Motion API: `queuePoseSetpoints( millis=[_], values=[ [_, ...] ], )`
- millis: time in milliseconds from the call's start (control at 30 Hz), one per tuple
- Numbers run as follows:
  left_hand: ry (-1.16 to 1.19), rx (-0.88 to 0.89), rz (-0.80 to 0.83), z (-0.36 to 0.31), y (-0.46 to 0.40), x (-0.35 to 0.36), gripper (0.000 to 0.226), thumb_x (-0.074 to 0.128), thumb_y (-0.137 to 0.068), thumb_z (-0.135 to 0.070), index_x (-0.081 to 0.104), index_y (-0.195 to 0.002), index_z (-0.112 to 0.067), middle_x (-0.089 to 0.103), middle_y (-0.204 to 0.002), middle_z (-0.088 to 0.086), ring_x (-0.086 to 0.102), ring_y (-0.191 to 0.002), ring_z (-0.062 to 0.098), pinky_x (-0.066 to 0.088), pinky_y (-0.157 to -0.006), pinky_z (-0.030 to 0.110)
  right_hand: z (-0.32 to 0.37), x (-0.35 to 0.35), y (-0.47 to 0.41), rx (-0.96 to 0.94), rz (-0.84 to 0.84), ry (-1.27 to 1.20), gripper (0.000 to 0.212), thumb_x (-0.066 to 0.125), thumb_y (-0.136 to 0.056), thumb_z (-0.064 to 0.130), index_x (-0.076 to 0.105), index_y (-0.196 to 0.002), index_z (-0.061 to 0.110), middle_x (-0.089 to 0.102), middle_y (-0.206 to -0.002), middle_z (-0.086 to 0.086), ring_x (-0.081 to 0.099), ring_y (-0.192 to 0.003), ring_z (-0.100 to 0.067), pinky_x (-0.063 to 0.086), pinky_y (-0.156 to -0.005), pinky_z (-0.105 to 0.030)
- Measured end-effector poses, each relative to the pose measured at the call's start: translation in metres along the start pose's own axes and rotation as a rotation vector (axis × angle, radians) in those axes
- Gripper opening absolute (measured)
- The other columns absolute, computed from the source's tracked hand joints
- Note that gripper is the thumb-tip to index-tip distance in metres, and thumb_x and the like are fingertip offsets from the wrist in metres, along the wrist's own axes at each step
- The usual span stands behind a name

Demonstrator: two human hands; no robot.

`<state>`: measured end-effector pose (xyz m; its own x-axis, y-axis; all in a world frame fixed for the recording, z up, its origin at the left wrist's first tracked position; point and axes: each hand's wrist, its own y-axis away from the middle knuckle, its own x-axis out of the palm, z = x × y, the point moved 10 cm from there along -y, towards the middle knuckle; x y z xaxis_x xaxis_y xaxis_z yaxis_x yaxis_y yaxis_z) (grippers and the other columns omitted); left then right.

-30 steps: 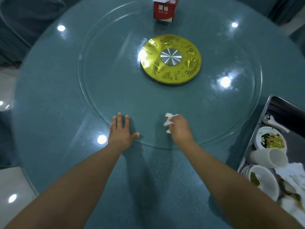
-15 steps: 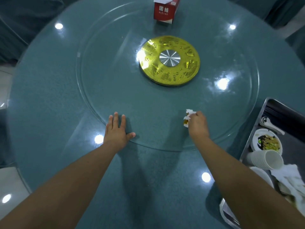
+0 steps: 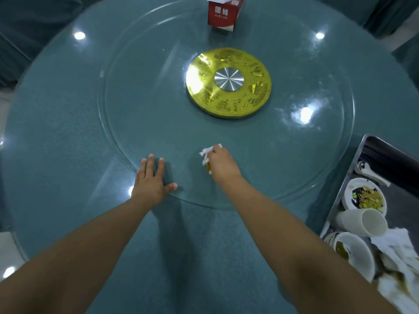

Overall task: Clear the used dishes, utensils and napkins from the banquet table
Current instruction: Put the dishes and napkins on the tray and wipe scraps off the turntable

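Head view looks down on a round teal banquet table [image 3: 56, 137] topped by a clear glass turntable [image 3: 136, 105]. At the left, the left hand [image 3: 150, 180] lies flat on the near rim of the glass, fingers straight and together, thumb spread to the right, holding nothing. Just to its right, the right hand [image 3: 223, 165] is curled round a crumpled white napkin [image 3: 207, 154], pressing it down on the turntable; the paper bunches out past the knuckles at the upper left of the hand, and a yellowish stain shows on the bit under the fist. Beyond the hands, at the middle of the glass, sits the gold hub disc [image 3: 229, 83] with a silver centre. Farther back stands a red tissue box [image 3: 223, 14] with white paper at its top. At the right edge, a metal tray [image 3: 360, 155] overlaps the table rim and carries a white spoon [image 3: 371, 173], a bowl with noodle scraps [image 3: 365, 197], a stack of paper cups [image 3: 362, 222] lying on its side, another soiled bowl [image 3: 353, 252] and used napkins [image 3: 403, 257].
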<state>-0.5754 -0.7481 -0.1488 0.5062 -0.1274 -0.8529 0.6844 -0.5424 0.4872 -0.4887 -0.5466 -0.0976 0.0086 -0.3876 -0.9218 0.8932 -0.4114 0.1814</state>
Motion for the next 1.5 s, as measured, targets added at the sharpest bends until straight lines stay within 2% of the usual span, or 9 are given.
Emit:
queuePoseSetpoints(
  millis=[233, 467, 667, 800, 900, 1000, 1100, 1200, 1500],
  values=[
    [-0.007, -0.009, -0.008, 0.0, -0.001, 0.005, 0.094, 0.045, -0.091, -0.067, -0.008, -0.157, -0.026, -0.026, -0.161, 0.006, -0.023, -0.149, 0.027, -0.002, -0.123, 0.043, -0.134, -0.045, 0.042, 0.38, -0.133, -0.03, 0.024, 0.044, -0.095, 0.001, 0.058, -0.114, 0.002, 0.048, -0.121, -0.021, 0.047, -0.113, -0.037, 0.043, -0.094, -0.045],
    [-0.005, -0.017, -0.005, -0.009, 0.005, 0.007, 0.094, 0.044, -0.092, -0.067, -0.008, -0.157, -0.025, -0.027, -0.161, 0.007, -0.024, -0.148, 0.028, -0.002, -0.122, 0.044, -0.044, 0.005, 0.099, 0.257, -0.083, -0.135, 0.023, 0.045, -0.095, 0.002, 0.057, -0.115, 0.002, 0.048, -0.12, -0.02, 0.044, -0.112, -0.035, 0.038, -0.093, -0.042],
    [-0.005, -0.019, -0.001, -0.01, 0.008, 0.006, 0.094, 0.043, -0.092, -0.067, -0.01, -0.157, -0.024, -0.026, -0.161, 0.006, -0.023, -0.148, 0.028, -0.003, -0.122, 0.043, -0.032, 0.015, 0.089, 0.237, -0.099, -0.071, 0.024, 0.041, -0.097, 0.003, 0.056, -0.116, 0.004, 0.047, -0.12, -0.018, 0.041, -0.112, -0.033, 0.035, -0.09, -0.038],
    [-0.01, -0.018, -0.003, -0.009, 0.008, 0.006, 0.094, 0.043, -0.092, -0.068, -0.01, -0.156, -0.025, -0.026, -0.161, 0.006, -0.023, -0.149, 0.027, -0.003, -0.121, 0.044, -0.037, 0.01, 0.094, 0.278, -0.138, -0.197, 0.02, 0.045, -0.09, 0.02, 0.064, -0.096, 0.019, 0.065, -0.094, 0.004, 0.057, -0.087, -0.021, 0.046, -0.07, -0.035],
    [-0.007, -0.027, 0.011, -0.014, 0.012, 0.005, 0.095, 0.043, -0.091, -0.069, -0.01, -0.156, -0.025, -0.026, -0.161, 0.006, -0.023, -0.149, 0.028, -0.001, -0.122, 0.045, -0.049, -0.003, 0.104, 0.288, -0.094, -0.243, 0.02, 0.047, -0.088, 0.011, 0.065, -0.097, 0.013, 0.066, -0.094, 0.003, 0.06, -0.082, -0.019, 0.051, -0.062, -0.027],
    [-0.005, -0.038, 0.015, -0.024, 0.019, 0.006, 0.095, 0.041, -0.091, -0.07, -0.01, -0.156, -0.023, -0.025, -0.161, 0.007, -0.021, -0.149, 0.03, 0.0, -0.123, 0.046, -0.061, -0.027, 0.126, 0.296, -0.115, -0.17, 0.022, 0.051, -0.094, 0.011, 0.066, -0.11, 0.013, 0.054, -0.11, 0.001, 0.054, -0.098, -0.02, 0.042, -0.076, -0.016],
    [-0.004, -0.049, 0.01, -0.039, 0.03, 0.008, 0.095, 0.038, -0.091, -0.071, -0.009, -0.157, -0.021, -0.023, -0.162, 0.009, -0.02, -0.149, 0.031, -0.001, -0.123, 0.046, -0.08, -0.055, 0.151, 0.323, -0.171, -0.204, 0.024, 0.05, -0.096, 0.015, 0.069, -0.11, 0.014, 0.055, -0.111, 0.0, 0.055, -0.093, -0.018, 0.036, -0.069, -0.002],
    [0.009, -0.075, 0.017, -0.058, 0.044, 0.009, 0.094, 0.039, -0.091, -0.07, -0.007, -0.157, -0.02, -0.021, -0.162, 0.01, -0.018, -0.149, 0.032, 0.0, -0.122, 0.045, -0.102, -0.087, 0.175, 0.39, -0.194, -0.216, 0.024, 0.051, -0.096, 0.019, 0.069, -0.112, 0.017, 0.058, -0.119, -0.003, 0.058, -0.099, -0.023, 0.038, -0.078, -0.021],
    [-0.034, -0.085, 0.055, -0.117, 0.074, 0.021, 0.091, 0.046, -0.093, -0.064, 0.002, -0.157, -0.016, -0.008, -0.163, 0.015, 0.0, -0.149, 0.036, 0.018, -0.119, 0.049, -0.164, -0.188, 0.257, 0.439, -0.394, -0.158, 0.025, 0.052, -0.098, 0.019, 0.066, -0.116, 0.009, 0.057, -0.119, -0.008, 0.056, -0.106, -0.025, 0.041, -0.089, -0.032]
  ],
)
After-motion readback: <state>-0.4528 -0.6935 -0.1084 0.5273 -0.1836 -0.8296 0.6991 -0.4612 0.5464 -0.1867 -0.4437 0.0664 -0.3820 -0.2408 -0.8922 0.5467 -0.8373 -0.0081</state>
